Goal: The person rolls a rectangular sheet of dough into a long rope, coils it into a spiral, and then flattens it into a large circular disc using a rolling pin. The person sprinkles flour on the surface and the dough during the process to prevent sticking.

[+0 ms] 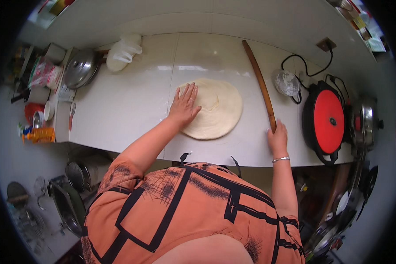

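Note:
On the white countertop lies a large, flat round of coiled dough [219, 112], with spiral lines on its top. My left hand [184, 107] rests palm down on the dough's left side, fingers slightly apart and pointing away from me. To the right of the dough, my right hand [278, 137] grips the near end of a long wooden rolling pin [260, 81]. The pin slants away from me across the countertop, its far end near the wall and apart from the dough.
A red-lidded electric pan [329, 121] and a steel pot [364, 122] stand at right, behind a clear bowl with white residue [287, 83]. A cable runs to a wall socket [326, 44]. At back left are a plastic bag [123, 54] and a lidded wok [81, 68].

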